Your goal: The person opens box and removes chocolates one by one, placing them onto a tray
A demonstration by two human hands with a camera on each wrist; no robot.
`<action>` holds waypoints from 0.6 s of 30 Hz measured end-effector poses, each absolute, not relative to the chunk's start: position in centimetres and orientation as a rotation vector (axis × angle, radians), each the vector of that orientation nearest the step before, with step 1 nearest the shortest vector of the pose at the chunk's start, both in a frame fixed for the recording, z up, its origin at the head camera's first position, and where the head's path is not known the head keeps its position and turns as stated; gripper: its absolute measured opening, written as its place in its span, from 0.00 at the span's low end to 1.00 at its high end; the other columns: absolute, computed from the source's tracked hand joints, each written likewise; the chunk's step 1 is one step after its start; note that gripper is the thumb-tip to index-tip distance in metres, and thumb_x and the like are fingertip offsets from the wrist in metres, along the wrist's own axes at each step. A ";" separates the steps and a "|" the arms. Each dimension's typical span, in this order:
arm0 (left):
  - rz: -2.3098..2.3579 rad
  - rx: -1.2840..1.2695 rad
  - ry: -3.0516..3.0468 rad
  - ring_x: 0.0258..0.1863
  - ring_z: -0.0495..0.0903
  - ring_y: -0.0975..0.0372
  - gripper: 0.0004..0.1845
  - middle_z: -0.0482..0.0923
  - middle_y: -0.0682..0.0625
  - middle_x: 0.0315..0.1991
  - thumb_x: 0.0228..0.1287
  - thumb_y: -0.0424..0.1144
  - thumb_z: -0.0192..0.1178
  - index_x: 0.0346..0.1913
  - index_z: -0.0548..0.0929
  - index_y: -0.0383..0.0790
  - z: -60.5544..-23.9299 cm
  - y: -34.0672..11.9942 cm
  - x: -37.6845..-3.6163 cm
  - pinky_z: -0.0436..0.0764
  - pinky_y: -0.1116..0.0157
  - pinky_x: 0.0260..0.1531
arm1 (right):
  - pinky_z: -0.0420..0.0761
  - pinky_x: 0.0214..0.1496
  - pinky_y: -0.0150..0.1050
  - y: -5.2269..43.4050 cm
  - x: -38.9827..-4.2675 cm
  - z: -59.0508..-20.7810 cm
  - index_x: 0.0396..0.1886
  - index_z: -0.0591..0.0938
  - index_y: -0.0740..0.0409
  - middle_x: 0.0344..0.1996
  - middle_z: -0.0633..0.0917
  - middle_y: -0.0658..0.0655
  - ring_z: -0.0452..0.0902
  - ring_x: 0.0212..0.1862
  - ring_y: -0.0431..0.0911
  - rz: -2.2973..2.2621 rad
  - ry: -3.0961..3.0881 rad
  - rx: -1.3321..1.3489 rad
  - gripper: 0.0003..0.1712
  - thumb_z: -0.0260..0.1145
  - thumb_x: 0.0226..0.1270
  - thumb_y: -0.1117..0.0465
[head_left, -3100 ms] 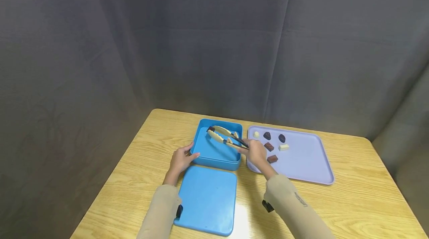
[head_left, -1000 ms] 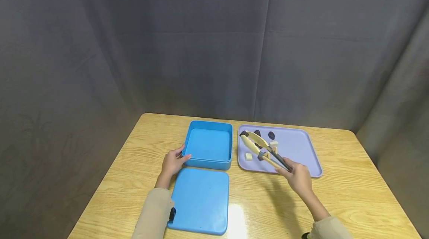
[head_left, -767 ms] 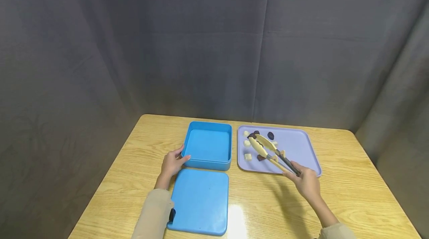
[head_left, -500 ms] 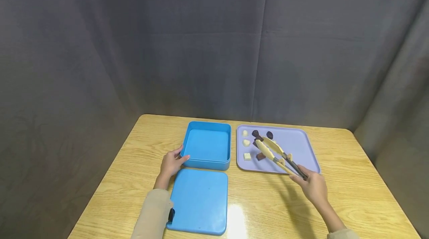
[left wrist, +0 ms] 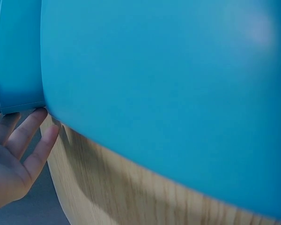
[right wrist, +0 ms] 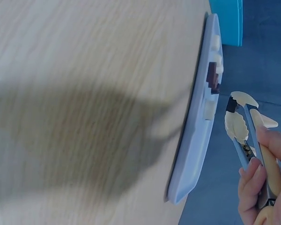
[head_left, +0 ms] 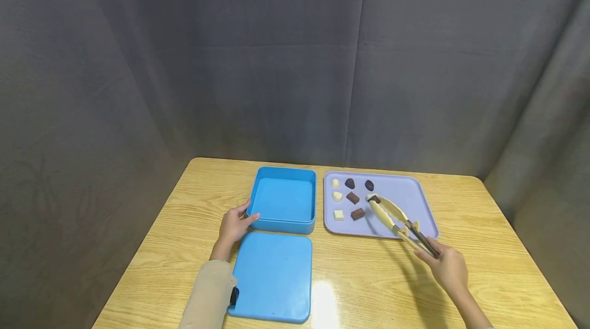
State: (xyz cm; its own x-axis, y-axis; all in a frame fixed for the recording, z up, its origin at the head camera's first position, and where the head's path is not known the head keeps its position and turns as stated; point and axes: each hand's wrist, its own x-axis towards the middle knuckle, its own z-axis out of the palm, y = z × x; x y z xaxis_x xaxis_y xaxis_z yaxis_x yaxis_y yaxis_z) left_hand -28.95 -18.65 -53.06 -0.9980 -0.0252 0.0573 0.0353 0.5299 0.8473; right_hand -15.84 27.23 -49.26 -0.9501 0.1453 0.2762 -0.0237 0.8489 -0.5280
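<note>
My right hand [head_left: 448, 266] grips the handles of cream-tipped tongs [head_left: 389, 215], whose tips pinch a small dark brown chocolate [right wrist: 231, 104]. They hang above the lilac tray [head_left: 407, 206]. On that tray are dark shell-like chocolates [head_left: 350, 183], brown blocks [head_left: 357, 213] and cream pieces [head_left: 338, 214]. One cream piece [right wrist: 209, 110] lies partly behind the tong tips in the head view. My left hand [head_left: 233, 224] holds the near-left corner of the open blue box [head_left: 283, 198], thumb at the front rim and fingers against the left side. Bare blue floor shows inside the box.
A flat blue lid [head_left: 274, 278] lies in front of the box, close to its front wall. Both stand on a wooden table [head_left: 364, 278] with the tray to the right of the box. A grey curtain [head_left: 276, 62] hangs behind the table.
The tongs, with a dark chocolate in their tips, have gone from over the box to the right, across the tray. My right hand has drawn back rightward; my left hand stays at the box.
</note>
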 end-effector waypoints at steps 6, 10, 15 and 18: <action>-1.500 -0.009 -2.686 0.53 0.70 0.48 0.30 0.67 0.40 0.58 0.56 0.42 0.62 0.61 0.68 0.37 -53.1 -18.7 -29.0 0.73 0.55 0.46 | 0.57 0.08 0.28 27.7 -15.6 -49.6 0.48 0.74 0.76 0.06 0.60 0.48 0.50 0.09 0.38 0.785 -2.753 -0.134 0.28 0.68 0.51 0.60; -1.494 -0.008 -2.691 0.54 0.69 0.48 0.30 0.67 0.41 0.58 0.55 0.43 0.62 0.61 0.68 0.38 -53.1 -18.7 -29.1 0.73 0.55 0.47 | 0.56 0.08 0.29 27.9 -15.6 -49.9 0.49 0.74 0.74 0.05 0.59 0.47 0.50 0.09 0.38 0.774 -2.777 -0.161 0.28 0.69 0.51 0.61; -1.501 -0.005 -2.692 0.54 0.69 0.48 0.30 0.67 0.41 0.58 0.56 0.43 0.62 0.61 0.69 0.38 -53.2 -18.7 -29.0 0.73 0.55 0.48 | 0.57 0.08 0.29 28.1 -15.5 -50.3 0.49 0.73 0.74 0.04 0.60 0.47 0.51 0.08 0.38 0.755 -2.815 -0.164 0.28 0.68 0.51 0.61; -1.495 -0.004 -2.690 0.54 0.69 0.48 0.30 0.67 0.41 0.58 0.55 0.43 0.62 0.61 0.68 0.38 -53.2 -18.6 -29.0 0.72 0.55 0.48 | 0.57 0.08 0.28 28.2 -15.5 -50.5 0.49 0.72 0.76 0.03 0.59 0.47 0.51 0.08 0.37 0.754 -2.819 -0.149 0.29 0.68 0.52 0.61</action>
